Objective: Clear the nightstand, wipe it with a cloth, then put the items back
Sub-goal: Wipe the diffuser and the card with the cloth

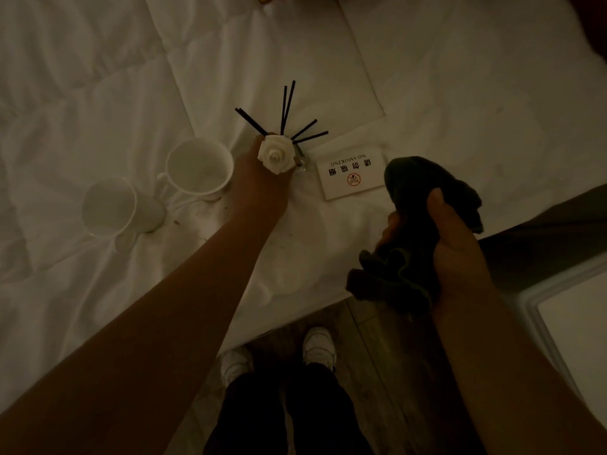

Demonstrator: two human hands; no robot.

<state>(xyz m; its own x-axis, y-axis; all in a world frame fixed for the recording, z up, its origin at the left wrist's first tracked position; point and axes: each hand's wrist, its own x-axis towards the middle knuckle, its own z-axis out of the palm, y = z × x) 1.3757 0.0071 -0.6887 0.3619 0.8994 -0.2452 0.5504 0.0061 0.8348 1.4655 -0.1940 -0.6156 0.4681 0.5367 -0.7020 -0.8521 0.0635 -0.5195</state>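
Nightstand items are parked on the bed (98, 77), so the top's free for wiping. Your left hand (259, 178) is wrapped round the reed diffuser (279, 152); two mugs (197, 169) sit just left of it, no-smoking card (353, 174) just right. Right hand (460, 244) is clenched on the bunched dark cloth (423, 192). Nightstand (532, 297) edge is below-right of that hand.

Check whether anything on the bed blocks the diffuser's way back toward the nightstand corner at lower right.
Nothing visible blocks it. The left hand grips the reed diffuser; the no-smoking sign lies flat beside it, and the right hand holds the cloth along that route.
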